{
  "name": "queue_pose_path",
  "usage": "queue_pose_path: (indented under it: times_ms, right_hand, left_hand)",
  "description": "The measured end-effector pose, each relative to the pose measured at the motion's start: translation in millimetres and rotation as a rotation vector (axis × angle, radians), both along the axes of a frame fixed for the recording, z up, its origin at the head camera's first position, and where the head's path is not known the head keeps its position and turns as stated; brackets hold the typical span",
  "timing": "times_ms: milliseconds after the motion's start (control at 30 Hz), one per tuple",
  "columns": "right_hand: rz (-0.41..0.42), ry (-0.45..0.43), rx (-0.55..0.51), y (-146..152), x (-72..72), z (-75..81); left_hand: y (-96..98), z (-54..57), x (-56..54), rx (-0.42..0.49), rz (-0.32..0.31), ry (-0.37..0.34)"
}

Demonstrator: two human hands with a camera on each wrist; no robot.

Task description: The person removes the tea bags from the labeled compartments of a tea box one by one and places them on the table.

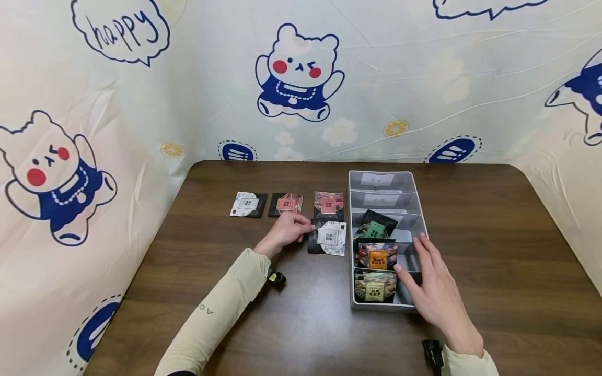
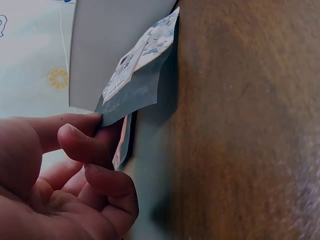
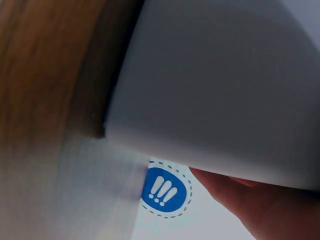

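Observation:
My left hand (image 1: 288, 230) pinches the edge of a black-and-white sachet (image 1: 327, 237) between thumb and finger. In the left wrist view the same sachet (image 2: 137, 65) tilts up from the pinched corner. A red-and-black sachet (image 1: 328, 204) lies just behind it. My right hand (image 1: 439, 290) rests over the right rim of a grey divided box (image 1: 383, 307), its fingers fairly straight and its thumb reaching inside. Within the box are a green-labelled sachet (image 1: 374, 228), an orange-labelled sachet (image 1: 378, 258) and a yellow-green-labelled sachet (image 1: 374, 291), in separate compartments.
Another black-and-white sachet (image 1: 248, 204) and another red-and-black sachet (image 1: 285, 202) lie in a row left of the box. White labels (image 1: 378, 179) mark the two rear compartments. A patterned curtain (image 1: 376, 78) stands behind the brown table (image 1: 310, 334).

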State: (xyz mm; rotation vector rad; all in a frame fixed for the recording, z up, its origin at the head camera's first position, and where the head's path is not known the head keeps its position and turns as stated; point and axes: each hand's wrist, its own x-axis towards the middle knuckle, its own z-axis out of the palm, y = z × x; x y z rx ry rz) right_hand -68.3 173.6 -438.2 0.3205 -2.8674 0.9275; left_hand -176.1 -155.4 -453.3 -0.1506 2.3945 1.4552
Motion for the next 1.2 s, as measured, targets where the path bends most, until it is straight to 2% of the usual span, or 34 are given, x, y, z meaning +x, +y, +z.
queue_pose_path:
  times_ms: [167, 433, 600, 833, 1200]
  right_hand:
    - [-0.001, 0.0, 0.001, 0, -0.1, -0.2]
    - [-0.001, -0.009, -0.005, 0, -0.5, 0.4]
    - [-0.004, -0.015, 0.0, 0, -0.5, 1.2]
    - [-0.003, -0.013, -0.001, 0, 0.0, 0.8]
    - [-0.006, -0.018, 0.001, 0, 0.1, 0.3]
  left_hand:
    - [0.8, -1.4, 1.6, -0.02, 0.006, 0.018]
    - [1.7, 2.6, 7.0, -0.184, -0.039, 0.127]
    - [2.3, 3.5, 8.8, -0.202, -0.079, 0.122]
    - [2.3, 1.9, 9.8, -0.229, -0.087, 0.091]
    - [2.9, 3.8, 11.0, -0.309, -0.103, 0.094]
